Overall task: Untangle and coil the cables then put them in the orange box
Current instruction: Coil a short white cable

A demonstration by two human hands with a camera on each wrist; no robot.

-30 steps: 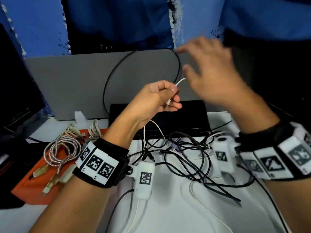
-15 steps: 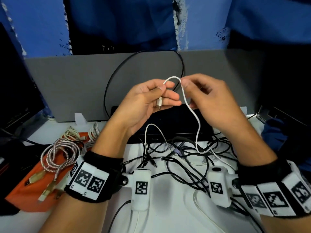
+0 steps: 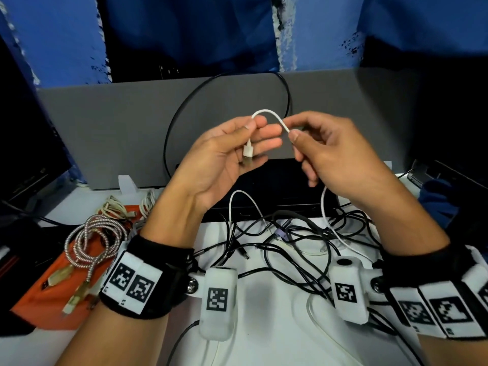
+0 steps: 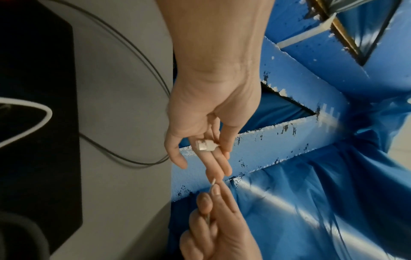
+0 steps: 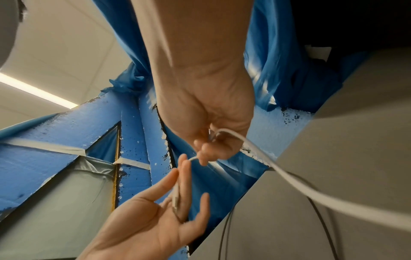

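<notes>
Coiling starts at the plug end, so keep your left hand (image 3: 224,157) as the anchor: its thumb and fingers pinch the white cable (image 3: 269,114) just above the connector (image 3: 248,151), which lies across your loosely spread fingers. Your right hand (image 3: 335,157) has thumb and forefinger clamped on the same cable just beside the left, a short arch between them. Let the cable slide through the right fingers as you lay each loop into the left palm, same size each turn, without twisting.

Below, the cable's tail drops into the black tangle (image 3: 290,241) on the white surface (image 3: 264,339); draw slowly so it does not snag. The orange box (image 3: 39,294) sits at your left, already holding a braided coil (image 3: 92,241). Open room lies above the surface, between you and the grey panel (image 3: 118,128).
</notes>
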